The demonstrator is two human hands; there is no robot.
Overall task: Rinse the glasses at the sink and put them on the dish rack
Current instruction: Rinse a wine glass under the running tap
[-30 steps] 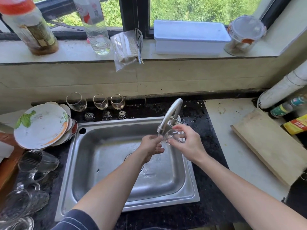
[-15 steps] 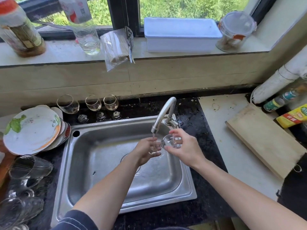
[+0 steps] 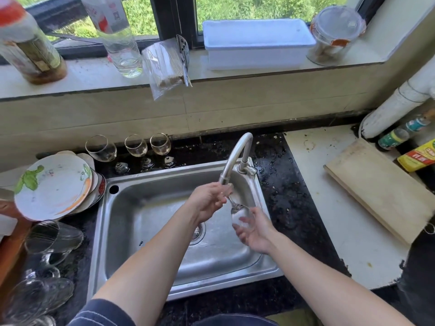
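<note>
Down drops the right hand [image 3: 255, 231] from the spout, and the wine glass [image 3: 242, 218] has tipped foot-up! Left hand [image 3: 208, 200] pinches the foot just under the faucet [image 3: 235, 156] mouth. The stem slants down to the bowl, cradled on the right hand's loosely spread fingers. All of it hangs over the sink [image 3: 141, 220], with three stemmed glasses [image 3: 136, 145] lined up behind.

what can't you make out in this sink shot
- Foot of the glass: head view, mostly hidden by the left hand.
- Water from the tap: too faint to tell.
- The lower-left glasses: blurred, cut off by the frame edge.
- The dish rack: not identifiable in this view.
</note>
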